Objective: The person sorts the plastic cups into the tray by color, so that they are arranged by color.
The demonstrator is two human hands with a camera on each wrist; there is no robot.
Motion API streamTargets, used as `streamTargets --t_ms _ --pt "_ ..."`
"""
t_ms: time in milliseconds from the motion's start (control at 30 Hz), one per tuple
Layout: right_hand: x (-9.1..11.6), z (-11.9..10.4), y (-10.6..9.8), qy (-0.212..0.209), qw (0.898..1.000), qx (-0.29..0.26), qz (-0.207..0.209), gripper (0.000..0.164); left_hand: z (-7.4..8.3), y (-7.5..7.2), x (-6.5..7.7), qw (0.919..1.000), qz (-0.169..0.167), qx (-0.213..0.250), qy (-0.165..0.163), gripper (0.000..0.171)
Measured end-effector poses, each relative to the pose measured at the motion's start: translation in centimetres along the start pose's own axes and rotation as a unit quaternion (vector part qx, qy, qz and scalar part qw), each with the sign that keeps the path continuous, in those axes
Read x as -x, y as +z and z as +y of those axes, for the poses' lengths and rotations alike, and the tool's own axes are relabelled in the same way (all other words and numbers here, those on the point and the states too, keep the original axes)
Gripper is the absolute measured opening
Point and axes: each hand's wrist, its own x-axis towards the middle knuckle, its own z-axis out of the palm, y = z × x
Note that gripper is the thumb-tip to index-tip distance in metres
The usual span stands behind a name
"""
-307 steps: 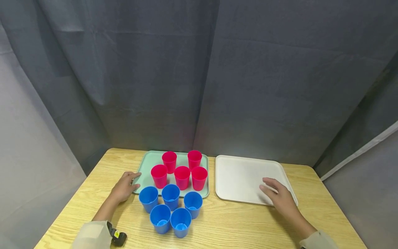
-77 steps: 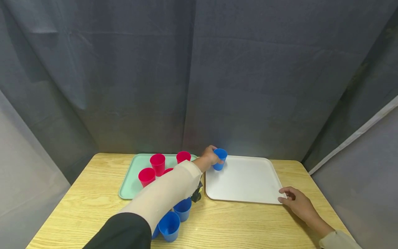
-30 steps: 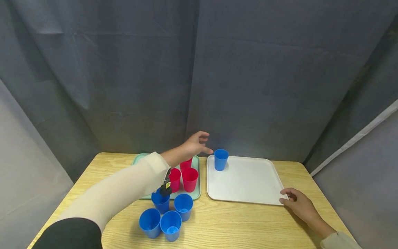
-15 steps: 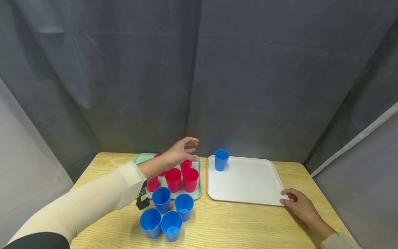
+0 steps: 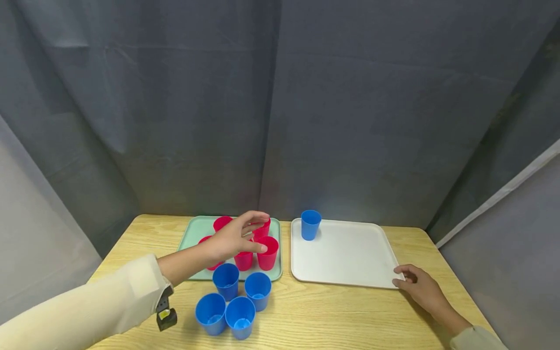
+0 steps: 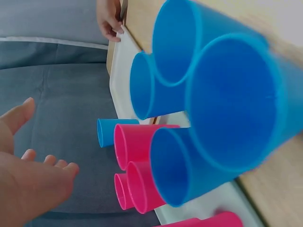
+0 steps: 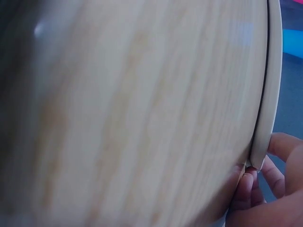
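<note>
My left hand [image 5: 232,238], fingers spread and holding nothing, hovers over the red cups [image 5: 268,257] on the pale green tray [image 5: 189,236]. It covers some of them in the head view; the left wrist view shows its palm and fingertips [image 6: 29,153] apart from every cup. Several blue cups [image 5: 240,316] stand upright on the table just in front of that tray. One more blue cup [image 5: 310,226] stands at the far left corner of the white tray [image 5: 350,255]. At this tray's near right corner, my right hand [image 5: 420,287] pinches the rim [image 7: 265,127] between thumb and fingers.
The trays lie side by side on a wooden table [image 5: 323,316], a narrow gap between them. A grey curtain [image 5: 350,121] hangs right behind the table's far edge, with paler cloth at both sides. A small black device [image 5: 166,317] sits at my left wrist.
My left hand has let go of the blue cup at the white tray's far left corner and moved back left and nearer, over the red cups. The right hand stays at its tray corner.
</note>
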Motion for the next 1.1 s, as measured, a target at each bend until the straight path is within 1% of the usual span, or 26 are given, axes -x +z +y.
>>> streamTargets --t_ms 233,333,400,567,833,900,1033,1100 --pt "0.0 -0.1 0.2 -0.001 1.0 -0.002 -0.011 0.039 -1.4 -1.4 3.6 0.9983 -0.048 -0.008 0.033 0.083" --pt "0.0 -0.3 0.2 0.0 1.0 -0.006 -0.013 0.039 -2.0 -2.0 5.2 0.9976 -0.058 -0.008 0.038 0.082" --pt "0.0 -0.4 0.2 0.002 1.0 -0.01 -0.014 0.04 -2.3 -2.3 6.3 0.9975 -0.06 -0.009 0.035 0.081" --pt "0.0 -0.4 0.0 0.006 1.0 -0.014 -0.017 0.041 -3.2 -2.6 8.6 0.998 -0.057 -0.006 0.025 0.081" --pt "0.3 -0.4 0.0 -0.002 1.0 -0.014 -0.013 0.04 -5.1 -3.0 11.2 0.9983 -0.055 0.006 0.017 0.082" --pt "0.3 -0.4 0.0 -0.003 1.0 -0.012 -0.011 0.039 -5.6 -3.0 11.9 0.9987 -0.049 0.002 0.011 0.084" --pt "0.2 -0.2 -0.1 -0.004 1.0 -0.004 -0.009 0.04 -6.7 -2.8 12.9 0.9995 -0.024 -0.021 -0.001 0.092" --pt "0.2 -0.1 -0.1 -0.004 1.0 -0.002 -0.011 0.04 -7.4 -2.7 13.3 0.9995 -0.013 -0.025 -0.012 0.097"
